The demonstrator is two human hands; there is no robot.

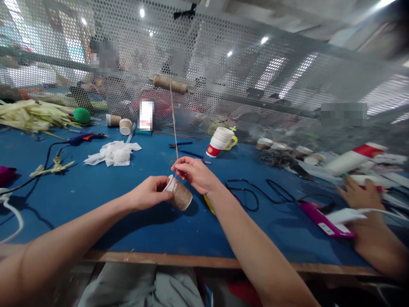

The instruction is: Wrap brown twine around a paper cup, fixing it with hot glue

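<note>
My left hand (150, 192) is closed on the rim of a paper cup (180, 195) partly wrapped in brown twine, held tilted just above the blue table (96, 192). My right hand (195, 172) pinches the twine strand (174, 123) right above the cup. The strand runs up taut to a twine spool (170, 84) mounted on the perforated metal screen behind the table.
A stack of paper cups (220, 141), scissors (185, 147), a blue glue gun (84, 137), white scraps (111, 153), two wrapped cups (119, 123), dried leaves (32, 115) and black cables (255, 194) lie around. Another person's hand (358, 194) rests at right near a pink glue gun (322, 217). A person sits beyond the screen.
</note>
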